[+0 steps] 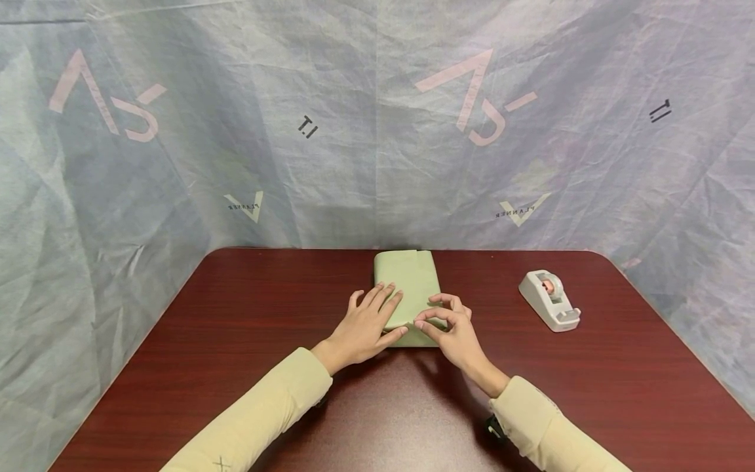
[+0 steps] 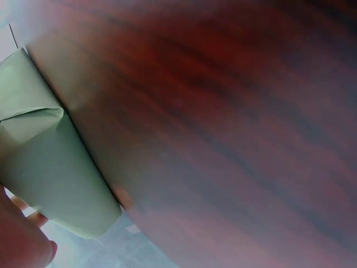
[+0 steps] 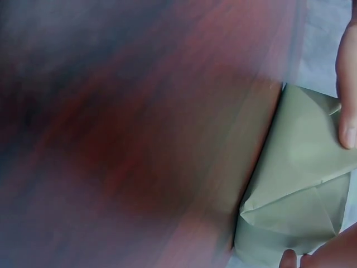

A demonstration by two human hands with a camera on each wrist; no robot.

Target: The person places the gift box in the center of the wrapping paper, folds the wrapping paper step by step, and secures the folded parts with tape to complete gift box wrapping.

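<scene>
A box-shaped parcel wrapped in pale green wrapping paper (image 1: 413,272) lies at the far middle of the table, its near end creased into folds. My left hand (image 1: 362,328) rests on its left side with fingers spread, the thumb at the near top edge. The thumb and forefinger of my right hand (image 1: 454,334) meet in a pinch on the paper by that same edge. A folded flap (image 3: 301,209) on the near end shows in the right wrist view. Part of my left hand (image 2: 22,237) is at the parcel's side in the left wrist view.
A white tape dispenser (image 1: 550,300) with a roll in it stands right of the parcel on the dark red wooden table (image 1: 265,308). Grey printed cloth (image 1: 354,164) hangs behind the table's far edge and along its sides.
</scene>
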